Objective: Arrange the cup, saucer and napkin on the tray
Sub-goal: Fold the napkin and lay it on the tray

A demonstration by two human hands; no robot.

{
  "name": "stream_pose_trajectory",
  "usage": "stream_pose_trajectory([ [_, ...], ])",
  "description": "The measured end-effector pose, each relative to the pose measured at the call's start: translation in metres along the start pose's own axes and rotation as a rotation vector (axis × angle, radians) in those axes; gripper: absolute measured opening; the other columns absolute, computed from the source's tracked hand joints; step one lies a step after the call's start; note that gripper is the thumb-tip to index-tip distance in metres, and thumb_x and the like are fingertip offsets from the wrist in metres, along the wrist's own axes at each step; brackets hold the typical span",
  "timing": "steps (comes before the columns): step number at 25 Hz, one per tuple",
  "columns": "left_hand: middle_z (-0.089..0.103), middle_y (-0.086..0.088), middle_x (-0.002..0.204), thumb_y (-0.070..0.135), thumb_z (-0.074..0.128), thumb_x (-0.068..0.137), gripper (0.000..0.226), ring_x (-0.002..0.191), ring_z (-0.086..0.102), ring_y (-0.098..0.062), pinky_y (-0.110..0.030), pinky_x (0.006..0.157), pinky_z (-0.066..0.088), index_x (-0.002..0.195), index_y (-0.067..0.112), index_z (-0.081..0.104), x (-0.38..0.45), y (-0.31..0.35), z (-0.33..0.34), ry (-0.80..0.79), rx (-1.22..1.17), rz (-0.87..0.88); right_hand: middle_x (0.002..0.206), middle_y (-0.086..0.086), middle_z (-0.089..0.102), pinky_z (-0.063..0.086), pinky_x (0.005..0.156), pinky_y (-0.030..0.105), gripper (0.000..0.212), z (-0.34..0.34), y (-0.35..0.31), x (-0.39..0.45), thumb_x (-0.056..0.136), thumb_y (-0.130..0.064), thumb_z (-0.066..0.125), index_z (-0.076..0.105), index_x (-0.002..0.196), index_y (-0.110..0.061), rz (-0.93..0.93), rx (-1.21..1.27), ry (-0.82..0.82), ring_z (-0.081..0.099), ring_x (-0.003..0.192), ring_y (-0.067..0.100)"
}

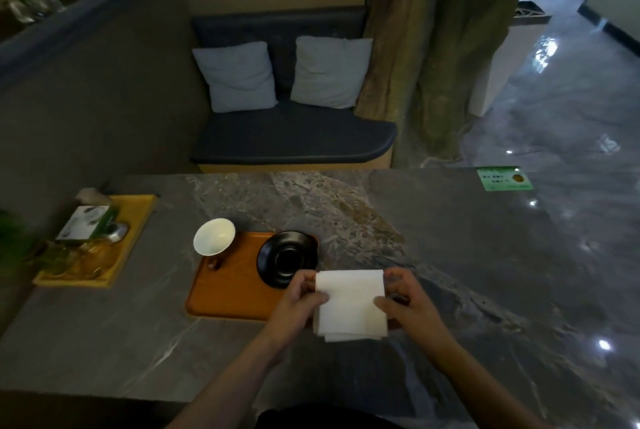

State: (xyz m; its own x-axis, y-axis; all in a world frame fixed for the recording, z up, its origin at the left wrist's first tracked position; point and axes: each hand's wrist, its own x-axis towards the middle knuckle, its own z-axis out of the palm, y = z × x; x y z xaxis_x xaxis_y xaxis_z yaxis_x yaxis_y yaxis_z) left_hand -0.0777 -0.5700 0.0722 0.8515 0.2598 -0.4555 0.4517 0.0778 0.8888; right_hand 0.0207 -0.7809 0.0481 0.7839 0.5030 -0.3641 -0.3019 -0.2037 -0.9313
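Observation:
A white folded napkin [349,304] is held between both hands just above the near right corner of the orange-brown tray [232,290]. My left hand [298,300] pinches its left edge and my right hand [405,300] pinches its right edge. A black saucer [285,257] lies on the tray's far right part, its near rim partly hidden by my left hand and the napkin. A white cup [214,236] stands at the tray's far left corner, with a small brown object [214,262] just in front of it.
The grey marble table [450,255] extends to the right. A yellow tray [138,217] at the left holds a box, glass items and a metal piece. A green card [504,178] lies at the far right edge. A bench with two cushions stands behind the table.

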Motion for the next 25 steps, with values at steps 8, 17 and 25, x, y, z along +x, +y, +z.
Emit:
stream_pose_trajectory([
  [8,0.062,-0.005,0.116,0.016,0.061,0.09,0.02,0.111,0.06,-0.028,-0.06,0.095,0.05,0.101,0.032,0.061,-0.033,-0.005,-0.085,0.109,-0.062,0.021,0.11,0.003,0.062,0.061,0.066,0.036,0.036,0.085,-0.012,0.016,0.086,-0.009,0.068,0.051,0.11,-0.032,-0.063,-0.035,-0.101,0.065,0.098,0.017],
  [17,0.06,-0.006,0.118,0.016,0.059,0.091,0.02,0.112,0.058,-0.029,-0.056,0.094,0.053,0.105,0.03,0.06,-0.046,-0.025,-0.175,0.145,-0.114,-0.031,0.11,0.003,0.066,0.062,0.071,0.043,0.039,0.178,-0.011,0.033,0.087,-0.01,0.068,0.052,0.111,-0.036,-0.019,-0.041,-0.126,0.065,0.101,0.021],
  [25,0.058,0.0,0.124,0.029,0.062,0.092,0.025,0.115,0.057,-0.024,-0.053,0.096,0.053,0.114,0.039,0.057,-0.03,-0.064,-0.255,0.181,-0.125,-0.128,0.114,-0.003,0.062,0.061,0.073,0.037,0.045,0.256,-0.002,0.063,0.084,-0.02,0.072,0.051,0.105,-0.053,0.067,-0.114,-0.135,0.061,0.105,0.016],
])
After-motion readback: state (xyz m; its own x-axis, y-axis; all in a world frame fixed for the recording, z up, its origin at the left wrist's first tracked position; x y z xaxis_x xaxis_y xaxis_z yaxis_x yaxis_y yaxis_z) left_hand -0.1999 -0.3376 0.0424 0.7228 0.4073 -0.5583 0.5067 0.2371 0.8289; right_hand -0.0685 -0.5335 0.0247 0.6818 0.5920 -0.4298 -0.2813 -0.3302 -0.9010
